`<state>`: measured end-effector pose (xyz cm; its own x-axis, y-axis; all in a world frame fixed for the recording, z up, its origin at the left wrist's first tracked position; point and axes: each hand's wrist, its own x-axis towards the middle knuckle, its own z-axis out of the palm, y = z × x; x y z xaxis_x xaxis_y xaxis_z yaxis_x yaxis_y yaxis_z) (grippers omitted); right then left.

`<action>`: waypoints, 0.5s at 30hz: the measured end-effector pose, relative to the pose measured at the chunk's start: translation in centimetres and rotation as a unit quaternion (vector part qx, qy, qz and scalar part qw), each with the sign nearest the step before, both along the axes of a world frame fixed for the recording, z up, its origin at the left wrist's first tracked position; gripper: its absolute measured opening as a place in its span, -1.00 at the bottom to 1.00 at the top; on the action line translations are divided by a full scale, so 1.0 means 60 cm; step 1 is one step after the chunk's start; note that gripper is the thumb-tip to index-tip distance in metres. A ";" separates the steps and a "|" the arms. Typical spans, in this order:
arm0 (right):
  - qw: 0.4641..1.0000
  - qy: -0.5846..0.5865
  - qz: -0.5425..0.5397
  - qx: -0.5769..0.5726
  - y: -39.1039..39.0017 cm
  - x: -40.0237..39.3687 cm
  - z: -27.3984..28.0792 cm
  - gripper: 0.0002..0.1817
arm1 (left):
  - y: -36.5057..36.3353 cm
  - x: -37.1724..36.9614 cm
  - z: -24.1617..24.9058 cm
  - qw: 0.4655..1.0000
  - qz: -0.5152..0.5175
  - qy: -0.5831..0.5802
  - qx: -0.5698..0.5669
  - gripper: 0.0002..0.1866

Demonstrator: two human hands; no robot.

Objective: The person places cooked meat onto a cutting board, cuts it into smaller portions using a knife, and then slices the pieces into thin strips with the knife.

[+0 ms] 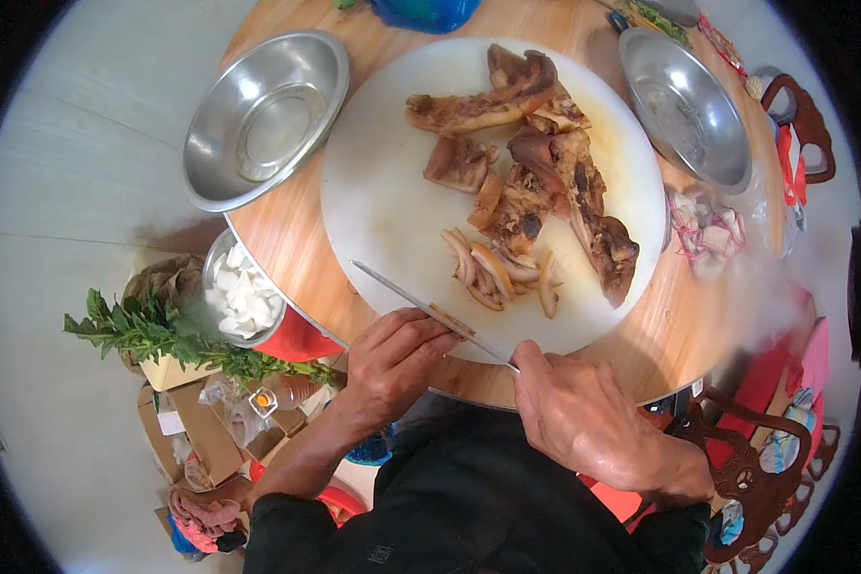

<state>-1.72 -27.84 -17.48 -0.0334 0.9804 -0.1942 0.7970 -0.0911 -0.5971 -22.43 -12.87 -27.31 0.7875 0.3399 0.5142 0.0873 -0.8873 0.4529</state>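
My right hand [579, 411] is closed round the handle of a knife [402, 292], whose blade points up and left over the near part of a round white cutting board [383, 191]. Beside the blade, the bent fingers of my left hand [397, 359] press on a small piece of meat [452, 321] near the board's edge. Cut strips of meat [488, 273] lie just beyond the knife. Larger brown pieces of cooked meat [536, 182] are spread across the middle and right of the board.
Metal bowls stand at the left [196, 143] and right [737, 143] of the wooden table [277, 249]. A bowl of white chunks [244, 297] is at the left edge, above leafy greens [163, 335] and cardboard boxes [206, 435]. Crumpled plastic [708, 225] lies at the right.
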 end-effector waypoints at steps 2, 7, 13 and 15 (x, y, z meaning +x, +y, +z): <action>1.000 -0.008 0.002 -0.009 0.001 0.000 0.001 -0.84 | -0.001 -0.001 0.002 1.000 0.001 0.015 -0.004 -0.58; 0.999 -0.011 0.018 -0.026 -0.005 0.003 0.014 -0.86 | -0.003 0.004 0.004 1.000 0.009 0.011 0.004 -0.60; 0.999 -0.029 0.027 -0.029 -0.036 0.009 0.023 -0.79 | -0.002 0.005 0.003 1.000 0.009 0.010 0.007 -0.61; 0.999 -0.031 0.014 -0.040 -0.034 0.006 0.025 -0.78 | -0.002 0.005 0.003 1.000 0.005 0.011 0.004 -0.61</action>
